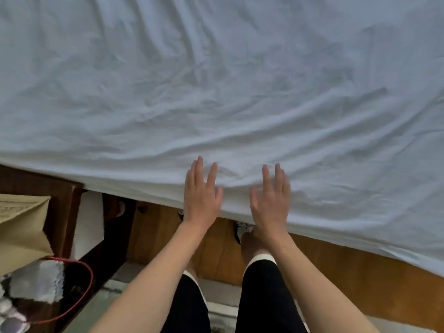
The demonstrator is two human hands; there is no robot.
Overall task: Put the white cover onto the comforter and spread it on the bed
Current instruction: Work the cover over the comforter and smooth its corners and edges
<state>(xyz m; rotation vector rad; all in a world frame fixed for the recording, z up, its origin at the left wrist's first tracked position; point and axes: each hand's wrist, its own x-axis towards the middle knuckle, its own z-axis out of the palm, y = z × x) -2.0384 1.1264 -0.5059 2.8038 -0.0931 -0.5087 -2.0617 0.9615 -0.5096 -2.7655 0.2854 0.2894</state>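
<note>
The white covered comforter (216, 80) lies wrinkled across the bed and fills the upper part of the head view, its near edge hanging over the bed's side. My left hand (201, 195) rests flat on that near edge, fingers spread and holding nothing. My right hand (271, 200) lies flat beside it, a hand's width to the right, also open with its fingers on the cloth. Both palms face down on the fabric. What lies under the cover is hidden.
The wooden bed side (336, 272) runs below the hanging edge. A dark wooden bedside stand (64, 212) is at the left with a tan paper bag (21, 234), a red cord (84, 292) and a grey fuzzy item (36, 282). My legs in black shorts stand close to the bed.
</note>
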